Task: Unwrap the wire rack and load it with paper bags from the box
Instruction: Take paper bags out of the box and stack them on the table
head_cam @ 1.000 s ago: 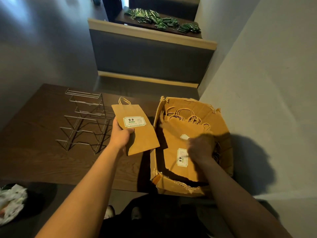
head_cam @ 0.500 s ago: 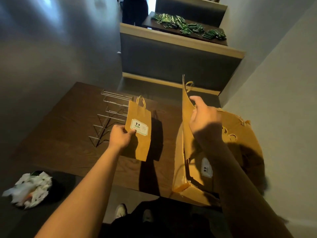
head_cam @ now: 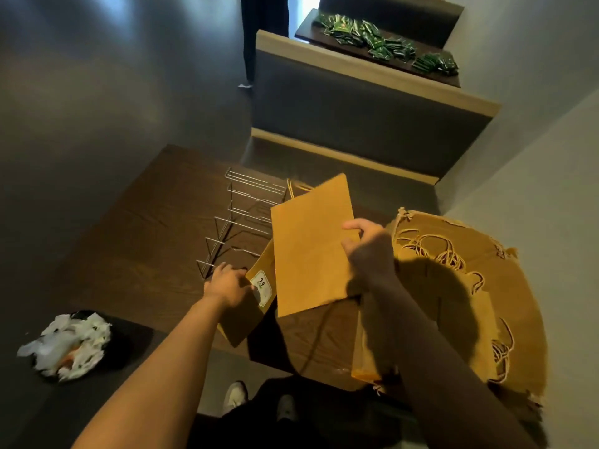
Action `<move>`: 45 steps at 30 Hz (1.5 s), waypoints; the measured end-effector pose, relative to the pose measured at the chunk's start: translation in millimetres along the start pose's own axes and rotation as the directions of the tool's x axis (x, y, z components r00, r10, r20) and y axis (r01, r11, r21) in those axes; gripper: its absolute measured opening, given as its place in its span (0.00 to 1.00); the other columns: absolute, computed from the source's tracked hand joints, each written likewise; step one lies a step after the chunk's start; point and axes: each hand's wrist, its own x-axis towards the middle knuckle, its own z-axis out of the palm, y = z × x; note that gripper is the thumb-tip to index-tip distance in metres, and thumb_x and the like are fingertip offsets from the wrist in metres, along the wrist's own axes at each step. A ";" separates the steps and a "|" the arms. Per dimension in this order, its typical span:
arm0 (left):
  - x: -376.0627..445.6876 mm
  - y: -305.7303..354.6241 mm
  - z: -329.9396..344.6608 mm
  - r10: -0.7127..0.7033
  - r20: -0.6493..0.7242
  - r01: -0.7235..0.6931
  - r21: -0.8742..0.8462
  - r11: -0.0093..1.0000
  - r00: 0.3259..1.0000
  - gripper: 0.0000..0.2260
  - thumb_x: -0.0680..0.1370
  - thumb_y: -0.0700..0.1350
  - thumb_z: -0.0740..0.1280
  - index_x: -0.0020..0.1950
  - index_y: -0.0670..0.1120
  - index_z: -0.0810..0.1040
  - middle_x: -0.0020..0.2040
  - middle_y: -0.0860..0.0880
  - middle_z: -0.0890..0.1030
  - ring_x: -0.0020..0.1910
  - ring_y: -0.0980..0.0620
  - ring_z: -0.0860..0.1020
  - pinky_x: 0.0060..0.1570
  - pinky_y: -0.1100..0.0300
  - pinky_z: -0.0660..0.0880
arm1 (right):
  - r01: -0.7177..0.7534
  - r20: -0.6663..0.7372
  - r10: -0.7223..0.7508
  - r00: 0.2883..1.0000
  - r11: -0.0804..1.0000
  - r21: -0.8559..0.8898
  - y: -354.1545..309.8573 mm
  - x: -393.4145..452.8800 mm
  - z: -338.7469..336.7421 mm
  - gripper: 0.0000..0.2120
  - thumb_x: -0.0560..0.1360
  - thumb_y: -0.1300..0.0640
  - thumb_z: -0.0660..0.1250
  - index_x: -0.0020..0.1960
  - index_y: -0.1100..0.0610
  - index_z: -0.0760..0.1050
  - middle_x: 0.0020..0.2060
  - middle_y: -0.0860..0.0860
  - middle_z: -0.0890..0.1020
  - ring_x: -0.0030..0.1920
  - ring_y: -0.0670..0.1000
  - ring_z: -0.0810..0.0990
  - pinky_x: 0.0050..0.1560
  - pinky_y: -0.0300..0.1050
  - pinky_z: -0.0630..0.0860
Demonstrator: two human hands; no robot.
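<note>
The bare wire rack (head_cam: 241,222) stands on the dark wooden table (head_cam: 139,247) with no bags in it. My left hand (head_cam: 228,286) holds a labelled brown paper bag (head_cam: 256,306) by its edge, just in front of the rack. My right hand (head_cam: 369,251) grips a second, larger paper bag (head_cam: 311,247) by its right edge and holds it flat above the first one. At the right the torn cardboard box (head_cam: 505,286) lies open, with several more bags and their cord handles inside.
A dark bin with crumpled white wrapping (head_cam: 68,345) sits on the floor at lower left. A bench back (head_cam: 363,102) rises behind the table, with green packets (head_cam: 385,43) on a far tabletop. A wall (head_cam: 534,189) runs close on the right.
My right hand has lifted a bag out of the box and carried it left, over the bag in my left hand. My left hand has dropped lower, near the rack's front.
</note>
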 end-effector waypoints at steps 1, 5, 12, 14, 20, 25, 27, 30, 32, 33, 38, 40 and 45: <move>3.9 -1.9 2.3 0.002 -0.012 -0.002 0.011 1.000 1.000 0.19 0.81 0.56 0.67 0.71 0.54 0.75 0.78 0.44 0.65 0.81 0.42 0.55 0.75 0.37 0.59 | -0.045 0.002 0.045 0.999 0.998 -0.035 4.4 -0.6 5.6 0.15 0.73 0.60 0.70 0.59 0.53 0.82 0.54 0.53 0.85 0.53 0.54 0.83 0.55 0.47 0.78; 12.7 -2.3 5.7 0.004 -0.055 -0.005 -0.031 0.999 0.998 0.17 0.80 0.54 0.70 0.67 0.51 0.78 0.70 0.42 0.71 0.73 0.41 0.64 0.73 0.42 0.66 | -0.077 -0.011 0.076 0.997 0.988 -0.132 16.9 2.7 21.7 0.17 0.74 0.63 0.70 0.63 0.55 0.80 0.53 0.54 0.84 0.53 0.52 0.83 0.53 0.43 0.78; 17.2 -17.4 -5.3 -0.088 -0.163 0.082 -0.046 0.996 0.983 0.22 0.80 0.43 0.66 0.75 0.45 0.73 0.69 0.41 0.71 0.70 0.39 0.65 0.72 0.48 0.65 | -0.035 0.098 0.069 0.993 0.947 -0.318 8.1 22.8 50.3 0.19 0.78 0.64 0.68 0.68 0.57 0.75 0.61 0.54 0.77 0.59 0.56 0.80 0.52 0.44 0.76; 17.4 -27.3 -13.3 -0.127 -0.173 0.116 -0.075 0.990 0.977 0.23 0.80 0.42 0.66 0.76 0.44 0.71 0.73 0.40 0.69 0.72 0.38 0.63 0.73 0.47 0.63 | -0.072 0.215 0.148 0.965 0.943 -0.324 2.1 27.2 65.4 0.19 0.79 0.63 0.66 0.69 0.57 0.71 0.63 0.55 0.73 0.57 0.60 0.79 0.52 0.50 0.77; 23.9 -76.2 -42.5 -0.194 -0.190 0.169 -0.138 0.976 0.962 0.22 0.79 0.47 0.68 0.72 0.44 0.76 0.63 0.40 0.73 0.67 0.38 0.67 0.70 0.44 0.67 | 0.054 0.382 0.154 0.911 0.875 -0.481 -34.9 25.9 123.8 0.26 0.75 0.60 0.72 0.69 0.61 0.67 0.65 0.56 0.65 0.54 0.60 0.79 0.43 0.50 0.76; 18.3 -105.0 -69.3 -0.249 -0.282 0.218 -0.138 0.966 0.927 0.18 0.78 0.47 0.70 0.67 0.44 0.79 0.69 0.41 0.74 0.76 0.38 0.62 0.75 0.43 0.62 | 0.026 0.675 0.077 0.733 0.990 -0.141 -62.7 28.9 184.1 0.34 0.79 0.50 0.67 0.81 0.48 0.56 0.78 0.55 0.54 0.74 0.65 0.65 0.69 0.57 0.72; 15.4 -109.9 -74.4 -0.257 -0.327 0.219 -0.150 0.964 0.909 0.18 0.79 0.47 0.70 0.68 0.44 0.79 0.73 0.42 0.72 0.78 0.39 0.58 0.77 0.42 0.59 | -0.093 0.747 0.033 0.665 0.995 0.039 -68.3 29.8 197.9 0.34 0.81 0.49 0.66 0.82 0.43 0.54 0.81 0.52 0.52 0.79 0.60 0.56 0.74 0.54 0.65; 12.4 -108.6 -79.7 -0.271 -0.397 0.220 -0.171 0.961 0.877 0.20 0.77 0.46 0.69 0.69 0.42 0.79 0.73 0.44 0.72 0.79 0.39 0.57 0.76 0.41 0.60 | -0.087 0.714 0.066 0.696 0.996 -0.007 -52.1 22.2 218.4 0.32 0.81 0.49 0.65 0.81 0.47 0.58 0.79 0.53 0.58 0.78 0.59 0.60 0.73 0.50 0.65; 10.6 -104.7 -82.9 -0.268 -0.436 0.197 -0.201 0.960 0.859 0.20 0.77 0.46 0.69 0.68 0.43 0.79 0.72 0.46 0.73 0.77 0.40 0.58 0.74 0.41 0.61 | -0.093 0.719 0.206 0.664 0.977 -0.193 -26.9 16.1 227.8 0.33 0.79 0.47 0.64 0.81 0.43 0.56 0.81 0.54 0.53 0.77 0.65 0.60 0.73 0.56 0.67; 10.5 -102.5 -84.5 -0.264 -0.449 0.182 -0.218 0.959 0.854 0.19 0.78 0.48 0.69 0.68 0.43 0.79 0.71 0.47 0.73 0.75 0.40 0.60 0.72 0.41 0.62 | -0.102 0.720 0.297 0.627 0.948 -0.302 -13.3 12.8 229.7 0.33 0.79 0.47 0.64 0.80 0.41 0.55 0.81 0.54 0.48 0.77 0.68 0.57 0.71 0.58 0.68; 12.9 -88.9 -83.1 -0.236 -0.469 0.043 -0.385 0.922 0.851 0.12 0.78 0.52 0.70 0.57 0.47 0.82 0.59 0.46 0.82 0.67 0.41 0.72 0.66 0.42 0.70 | 0.009 0.744 0.488 0.456 0.834 -0.552 30.9 -27.7 241.4 0.42 0.79 0.44 0.64 0.80 0.36 0.38 0.80 0.54 0.31 0.79 0.68 0.42 0.73 0.60 0.64; 13.6 -77.0 -75.6 -0.199 -0.451 -0.052 -0.486 0.873 0.870 0.12 0.78 0.50 0.71 0.59 0.46 0.83 0.55 0.46 0.85 0.61 0.44 0.80 0.61 0.46 0.77 | 0.127 0.746 0.454 0.487 0.809 -0.575 38.2 -44.6 247.4 0.46 0.78 0.40 0.64 0.79 0.36 0.30 0.78 0.55 0.28 0.80 0.66 0.39 0.75 0.63 0.61; 14.4 -35.8 -40.0 -0.117 -0.275 -0.092 -0.643 0.760 0.954 0.10 0.80 0.42 0.71 0.61 0.44 0.82 0.54 0.48 0.84 0.56 0.48 0.81 0.59 0.54 0.76 | -0.004 0.801 0.298 0.519 0.938 -0.346 46.1 -49.6 243.7 0.30 0.78 0.49 0.62 0.79 0.44 0.58 0.78 0.55 0.51 0.74 0.63 0.60 0.67 0.52 0.70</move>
